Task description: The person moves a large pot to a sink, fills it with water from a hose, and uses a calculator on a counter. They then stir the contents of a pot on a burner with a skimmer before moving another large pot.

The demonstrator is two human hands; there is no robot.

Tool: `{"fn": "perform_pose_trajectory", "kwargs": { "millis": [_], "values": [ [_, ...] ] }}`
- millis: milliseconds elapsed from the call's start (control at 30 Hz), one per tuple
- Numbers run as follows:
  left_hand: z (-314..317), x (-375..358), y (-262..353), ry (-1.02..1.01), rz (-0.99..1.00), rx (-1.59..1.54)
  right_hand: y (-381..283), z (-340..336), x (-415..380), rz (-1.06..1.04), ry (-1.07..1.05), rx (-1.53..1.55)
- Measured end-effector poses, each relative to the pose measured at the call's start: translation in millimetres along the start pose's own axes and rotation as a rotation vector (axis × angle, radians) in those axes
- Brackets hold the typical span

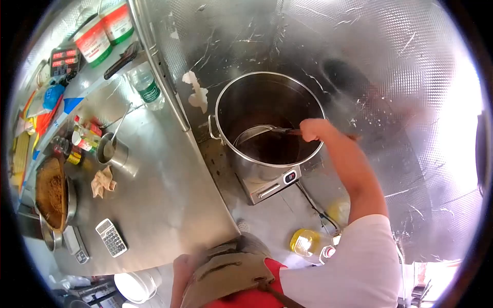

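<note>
My right hand [312,129] is closed round the wooden handle of a round strainer [254,132], whose rim lies at the dark liquid inside a large steel pot [272,77]. The pot has a loop handle at its left and stands on a low electric cooker [267,191] with a small red display. Down by my body, beside the steel table's front edge, is my left hand [182,264]; its fingers are too unclear to read.
The steel table [169,190] on the left bears a calculator [111,237], a cloth [103,182], a metal cup [113,151] and a basket [51,195]. A yellow oil bottle [308,244] stands on the floor near a cable. A white bucket [136,285] is below the table.
</note>
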State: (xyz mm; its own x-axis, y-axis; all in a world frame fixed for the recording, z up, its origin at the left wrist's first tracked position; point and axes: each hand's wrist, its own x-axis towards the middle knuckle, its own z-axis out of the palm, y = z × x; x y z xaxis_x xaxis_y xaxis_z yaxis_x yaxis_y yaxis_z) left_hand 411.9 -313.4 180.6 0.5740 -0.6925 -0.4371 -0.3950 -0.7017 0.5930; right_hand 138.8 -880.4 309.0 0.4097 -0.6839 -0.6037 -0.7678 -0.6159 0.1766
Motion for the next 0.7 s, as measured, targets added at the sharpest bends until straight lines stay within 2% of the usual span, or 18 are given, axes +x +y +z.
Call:
{"fn": "perform_pose_trajectory", "kwargs": {
  "millis": [33,67,133,267,300,400,500,533,600,633,700],
  "values": [
    [-0.8,-2.1,7.7,0.006,-0.01,-0.045,1.4,-26.0,-15.4,0.103,-0.091,0.05],
    [-4.3,-7.0,19.8,0.011,-0.02,-0.089,10.4,-36.5,-11.6,0.121,-0.173,0.113],
    [-3.1,-9.9,26.1,0.006,-0.031,-0.135,23.2,-31.8,5.2,0.14,-0.153,0.223],
    [7.9,-7.0,-0.6,-0.048,-0.083,-0.061,20.0,5.3,41.8,0.154,-0.096,0.403],
    [8.5,-5.6,2.2,-0.06,-0.105,-0.028,10.7,7.0,37.5,0.153,-0.097,0.348],
    [-1.1,-17.0,34.0,0.073,-0.067,-0.135,1.0,23.0,40.4,0.229,-0.159,0.371],
    [23.0,-7.4,-29.9,0.022,-0.112,-0.056,14.1,34.2,39.8,0.255,-0.192,0.433],
    [25.6,-5.1,-38.6,0.052,-0.045,-0.052,15.9,27.4,33.4,0.238,-0.234,0.342],
    [25.9,-0.3,-30.6,0.116,0.094,-0.053,20.4,13.3,16.3,0.213,-0.205,0.22],
    [25.8,-1.0,-27.3,0.084,0.036,-0.102,22.4,8.5,6.5,0.201,-0.194,0.155],
    [-1.7,-3.8,26.4,0.014,-0.087,-0.2,28.3,8.1,-16.8,0.21,0.01,0.236]
  ]
}}
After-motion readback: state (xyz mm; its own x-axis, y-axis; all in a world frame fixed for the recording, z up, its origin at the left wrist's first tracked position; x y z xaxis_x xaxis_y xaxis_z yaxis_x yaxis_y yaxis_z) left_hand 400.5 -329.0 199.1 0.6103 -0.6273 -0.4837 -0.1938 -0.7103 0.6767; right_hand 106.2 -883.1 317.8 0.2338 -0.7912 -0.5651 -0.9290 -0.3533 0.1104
